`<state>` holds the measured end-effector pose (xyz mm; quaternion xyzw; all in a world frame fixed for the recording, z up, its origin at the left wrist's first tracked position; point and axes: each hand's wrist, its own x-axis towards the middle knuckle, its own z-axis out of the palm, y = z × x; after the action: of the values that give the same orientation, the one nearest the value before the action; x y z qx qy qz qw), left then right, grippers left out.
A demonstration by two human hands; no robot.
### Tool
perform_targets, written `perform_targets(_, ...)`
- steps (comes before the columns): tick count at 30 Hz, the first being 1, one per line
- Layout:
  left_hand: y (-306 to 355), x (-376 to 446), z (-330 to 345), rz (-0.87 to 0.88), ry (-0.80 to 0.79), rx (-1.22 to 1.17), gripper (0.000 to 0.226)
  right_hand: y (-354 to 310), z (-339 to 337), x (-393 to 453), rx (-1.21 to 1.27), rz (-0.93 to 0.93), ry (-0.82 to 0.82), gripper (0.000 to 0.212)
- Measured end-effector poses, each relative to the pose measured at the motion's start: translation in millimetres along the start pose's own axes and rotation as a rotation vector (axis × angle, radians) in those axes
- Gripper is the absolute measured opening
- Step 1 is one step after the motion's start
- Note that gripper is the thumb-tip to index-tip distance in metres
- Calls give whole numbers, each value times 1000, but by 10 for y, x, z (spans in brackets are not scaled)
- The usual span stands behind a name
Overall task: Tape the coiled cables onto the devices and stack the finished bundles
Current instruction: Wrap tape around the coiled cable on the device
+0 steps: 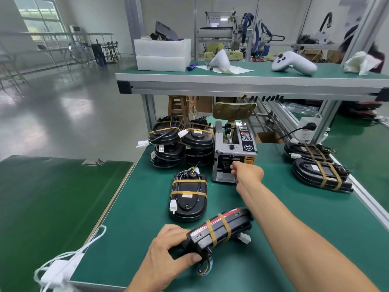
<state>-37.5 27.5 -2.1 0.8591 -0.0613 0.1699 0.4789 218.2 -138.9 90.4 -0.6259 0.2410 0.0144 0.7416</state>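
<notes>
Green matting covers the workbench (147, 245), and on its near edge the left hand (166, 256) grips one end of a black device (219, 228), thumb curled round the near side and fingers wrapped over the top. That device lies tilted on its edge, bound by two tan tape bands, with coloured wires trailing from the held end. The right hand (247, 172) reaches forward to the mouth of the grey tape dispenser (233, 152), its fingers curled in with the tips pinched together at the slot; whether a strip of tape sits between them cannot be told. The two hands are well apart. Just left of the right forearm lies another taped bundle (188, 197), flat on the mat. Behind it, beside the dispenser, stand stacked bundles (181, 142), and two more bundles (317, 165) rest at the right edge.
</notes>
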Motion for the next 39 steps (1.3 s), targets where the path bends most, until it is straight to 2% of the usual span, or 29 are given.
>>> perform_targets(7,28,6,-8,3,12,-17,38,17,104,48,96,98,34,12)
perform_targets(12,33,9,-10,-1,9,-15,37,6,126,61,139,134,40,14)
perform_targets(20,30,3,-5,-5,3,-8,41,-38,148,20,28,88,75,14)
perform_targets(22,35,2,-9,-7,7,-4,40,-41,88,-27,-76,91,16,11)
perform_targets(26,64,-3,-15,-4,7,-24,39,6,-284,-243,-337,126,-239,6)
perform_targets(28,73,-6,-10,-19,12,-26,38,-11,-522,-380,-401,7,-312,8)
perform_targets(32,88,-16,-13,-39,19,-38,34,-29,-885,-937,-407,-392,-422,16)
perform_targets(35,117,-18,-11,-44,14,-40,31,107,-1016,-1399,-430,-540,-483,15)
perform_targets(37,135,-26,-16,-45,17,-37,30,230,-1060,-1596,-459,-605,-500,8)
perform_targets(39,154,-31,-23,-51,11,-41,27,350,-1093,-1723,-489,-611,-499,17)
